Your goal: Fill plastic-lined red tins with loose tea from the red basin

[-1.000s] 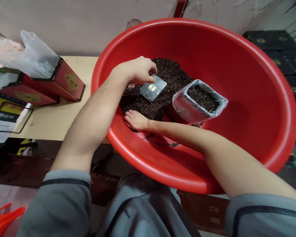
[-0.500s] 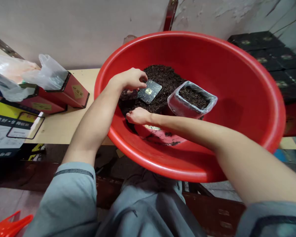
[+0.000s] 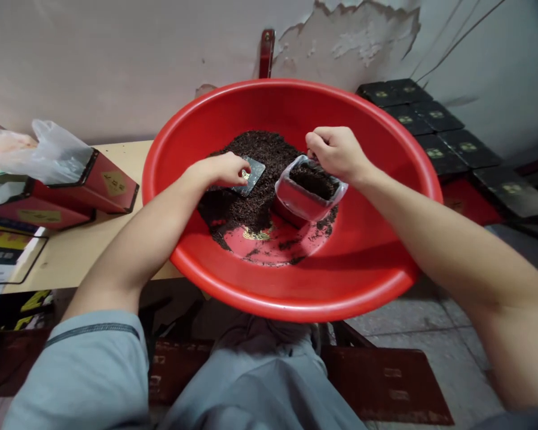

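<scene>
A wide red plastic basin (image 3: 376, 257) holds a heap of dark, loose tea leaves (image 3: 264, 143). My left hand (image 3: 228, 169) is over the heap's left part, fingers curled at the near edge of a black square lid (image 3: 256, 173) with a gold label. The undersides of those fingers are partly hidden. Right of the lid stands a red tin (image 3: 302, 202), slightly tilted, lined with a clear plastic bag and filled with tea near its mouth. My right hand (image 3: 336, 152) is closed above the tin's far right rim. Whatever is inside its fist is hidden.
On the wooden board (image 3: 76, 251) at left stand two red tins (image 3: 112, 185) with plastic bags (image 3: 60, 152) sticking out. Several black-lidded tins (image 3: 430, 116) are grouped at the right by the wall. A brown bench (image 3: 385, 382) is below the basin.
My right hand has risen from the near left of the tea heap, moving right to above the lined tin. My left hand stays by the black lid. The view has shifted right.
</scene>
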Demonstrator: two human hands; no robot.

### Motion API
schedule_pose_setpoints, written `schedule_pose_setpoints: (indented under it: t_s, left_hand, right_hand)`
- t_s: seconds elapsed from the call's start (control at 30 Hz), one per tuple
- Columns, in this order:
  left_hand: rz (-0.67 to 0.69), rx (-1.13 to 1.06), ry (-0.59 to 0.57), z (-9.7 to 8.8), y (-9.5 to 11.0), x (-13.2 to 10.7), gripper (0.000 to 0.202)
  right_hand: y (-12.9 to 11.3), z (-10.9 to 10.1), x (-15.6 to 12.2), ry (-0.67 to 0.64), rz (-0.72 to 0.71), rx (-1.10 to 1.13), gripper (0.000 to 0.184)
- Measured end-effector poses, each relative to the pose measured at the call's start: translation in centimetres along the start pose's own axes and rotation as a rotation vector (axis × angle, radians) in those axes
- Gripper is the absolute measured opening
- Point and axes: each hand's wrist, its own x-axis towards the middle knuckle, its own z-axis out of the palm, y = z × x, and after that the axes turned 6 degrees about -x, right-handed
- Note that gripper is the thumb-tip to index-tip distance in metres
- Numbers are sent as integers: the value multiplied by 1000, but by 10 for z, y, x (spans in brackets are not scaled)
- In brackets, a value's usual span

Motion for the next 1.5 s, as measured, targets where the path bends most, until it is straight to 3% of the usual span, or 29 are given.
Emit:
schedule_pose_setpoints:
  t_s: [0.1, 0.17, 0.33, 0.43, 0.6, 0.77, 0.83, 1.0, 1.13, 1.23, 1.33, 1.4, 1.5]
  left_hand:
    - [34, 96, -67, 15, 25, 3, 46]
    - [-14, 147, -77, 30, 42, 4, 48]
    - [-231, 103, -51, 74, 73, 4, 99]
    - [-306, 114, -47, 96, 79, 2, 112]
    - [-288, 148, -42, 115, 78, -3, 99]
    - [-233, 174, -21, 115, 73, -1, 58]
    - [-206, 196, -24, 113, 72, 2, 54]
    - [-107, 198, -62, 103, 67, 10, 45]
    - [-28, 197, -117, 81, 58, 16, 30]
    - [-2, 29, -178, 50, 54, 15, 33]
    - [-78, -246, -153, 7, 57, 7, 28]
    - [-95, -366, -59, -23, 66, 1, 27]
    - [-26, -381, 140, -55, 87, -1, 30]
  right_hand:
    - [12, 11, -2, -17, 14, 155, 41]
    - [16, 17, -3, -34, 1, 195, 41]
    - [21, 13, -4, -92, -55, 141, 38]
    - [25, 6, -3, -101, -86, 64, 32]
    - [27, -5, -5, -153, -155, 75, 21]
    - [26, -9, -8, -162, -151, 174, 21]
    - [22, -8, -8, -129, -121, 204, 23]
    - [2, 4, -10, -134, 20, 341, 34]
    - [2, 6, -7, -304, 1, 352, 17]
    - [12, 0, -3, -365, -42, 295, 37]
    - [19, -8, -1, -347, -53, 288, 37]
    - [19, -11, -1, -297, -26, 282, 32]
    - [17, -12, 0, -137, 57, 226, 18]
